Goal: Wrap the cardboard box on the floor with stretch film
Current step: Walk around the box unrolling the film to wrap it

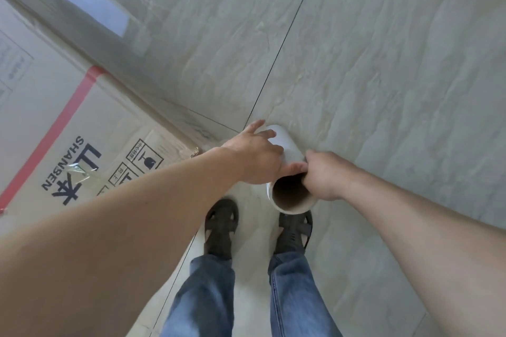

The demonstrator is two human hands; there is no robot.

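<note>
Head view: both hands [287, 169] hold stretch film roll [284, 156] beside cardboard box [68, 123].

Both hands [290, 169] on film roll [284, 169] beside box [90, 123]

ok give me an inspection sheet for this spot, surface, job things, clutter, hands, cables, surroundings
surface: grey marbled tile floor, dark grout lines
job's things: cardboard box at left, red tape stripe and black print on top, film stretched from its side to the roll; the roll is held above the floor, hollow core facing the camera
clutter: loose clear scrap on the box top
hands: left hand rests over the roll, fingers spread; right hand has a grip on the core's near rim
cables: nothing seen
surroundings: person's jeans and dark sandals below the roll
</note>
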